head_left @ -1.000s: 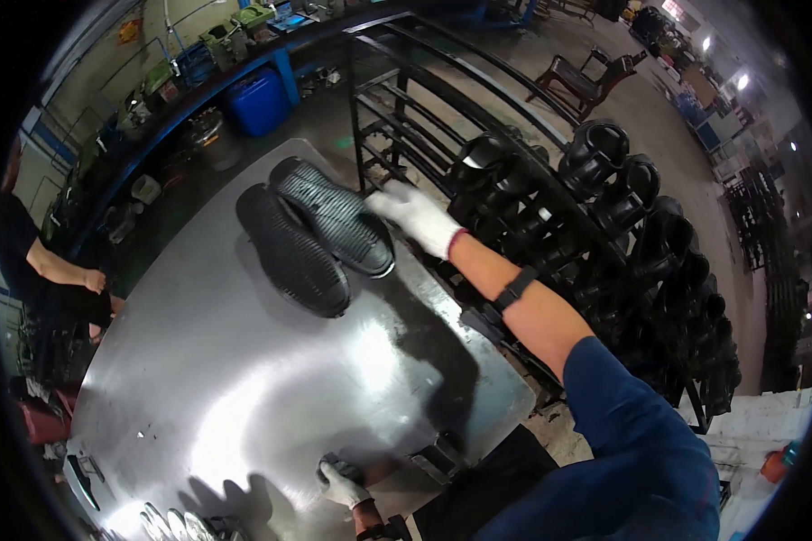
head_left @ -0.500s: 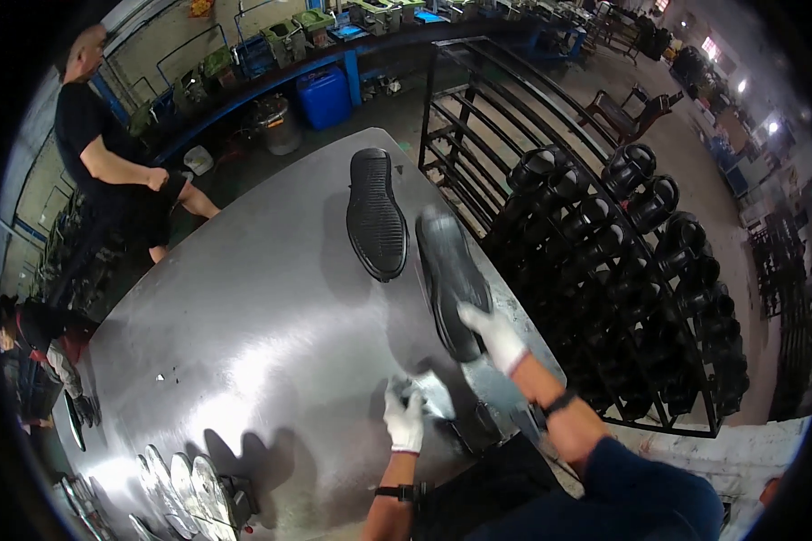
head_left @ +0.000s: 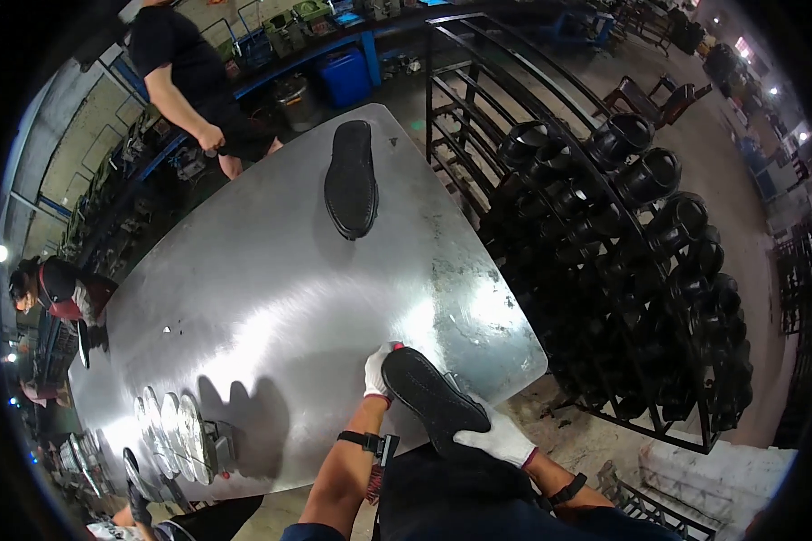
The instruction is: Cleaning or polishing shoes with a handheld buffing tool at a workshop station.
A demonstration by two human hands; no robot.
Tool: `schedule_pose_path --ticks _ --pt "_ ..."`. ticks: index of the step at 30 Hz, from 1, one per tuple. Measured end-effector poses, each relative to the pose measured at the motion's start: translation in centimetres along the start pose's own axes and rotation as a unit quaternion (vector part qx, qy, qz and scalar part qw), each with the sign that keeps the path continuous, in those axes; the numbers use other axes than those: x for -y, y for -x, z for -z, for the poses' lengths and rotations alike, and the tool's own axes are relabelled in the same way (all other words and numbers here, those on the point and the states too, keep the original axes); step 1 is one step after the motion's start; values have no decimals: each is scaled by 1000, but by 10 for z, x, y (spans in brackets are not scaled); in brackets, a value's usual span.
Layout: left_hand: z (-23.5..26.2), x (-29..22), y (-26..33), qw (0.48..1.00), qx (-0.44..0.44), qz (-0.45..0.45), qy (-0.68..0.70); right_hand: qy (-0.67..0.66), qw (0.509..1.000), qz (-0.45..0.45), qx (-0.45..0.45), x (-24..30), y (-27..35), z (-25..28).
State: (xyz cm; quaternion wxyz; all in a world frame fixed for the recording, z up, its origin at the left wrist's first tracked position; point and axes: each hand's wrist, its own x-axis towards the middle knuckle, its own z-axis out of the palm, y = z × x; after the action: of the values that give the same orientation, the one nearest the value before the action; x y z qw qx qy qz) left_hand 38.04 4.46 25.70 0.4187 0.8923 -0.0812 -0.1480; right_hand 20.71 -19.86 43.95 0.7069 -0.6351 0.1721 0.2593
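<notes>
In front of my body a black shoe sole [head_left: 429, 388] is tilted, its stitched-looking rim facing up. My right hand [head_left: 501, 439], in a white glove, is closed on its near end with the thumb on top. My left hand [head_left: 377, 371], gloved too, is closed at the sole's far end. Its fingers are partly hidden behind the sole, and a small red bit [head_left: 398, 345] shows by them; what it holds I cannot make out. A second black shoe sole [head_left: 352, 185] lies flat near the far end of the metal table [head_left: 262, 270].
Several silvery sole-shaped plates [head_left: 176, 431] stand at the table's near left. A black rack [head_left: 586, 117] filled with black shoe-like pieces [head_left: 645, 176] stands right. One person [head_left: 185, 68] is beyond the table's far left edge, another [head_left: 59, 284] at the left. A blue drum [head_left: 345, 77] sits behind.
My right hand has lifted the nearer sole off the table and brought it toward me, turned over. My left hand has moved up against it. The far sole stays on the table.
</notes>
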Motion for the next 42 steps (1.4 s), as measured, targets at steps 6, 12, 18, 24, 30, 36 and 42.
schedule_pose_path --ticks 6,12,18,24,30,36,42 --pt "6 -32 -7 984 -85 101 -117 431 892 113 -73 139 -57 -79" --pt "31 -157 64 908 -166 64 379 432 798 360 -215 65 4 -51" --pt "-18 -178 153 947 -146 -120 259 392 759 520 -21 5 103 62" --pt "27 -142 22 882 -136 99 440 346 675 513 -401 77 20 84" --pt "-32 -51 -13 765 -174 229 577 215 874 253 -355 -24 -16 26" --pt "-33 -66 92 970 -172 35 170 306 926 142 -171 -33 14 -7" --pt "-15 -127 94 613 -120 205 754 329 912 231 -81 29 -74 -15"
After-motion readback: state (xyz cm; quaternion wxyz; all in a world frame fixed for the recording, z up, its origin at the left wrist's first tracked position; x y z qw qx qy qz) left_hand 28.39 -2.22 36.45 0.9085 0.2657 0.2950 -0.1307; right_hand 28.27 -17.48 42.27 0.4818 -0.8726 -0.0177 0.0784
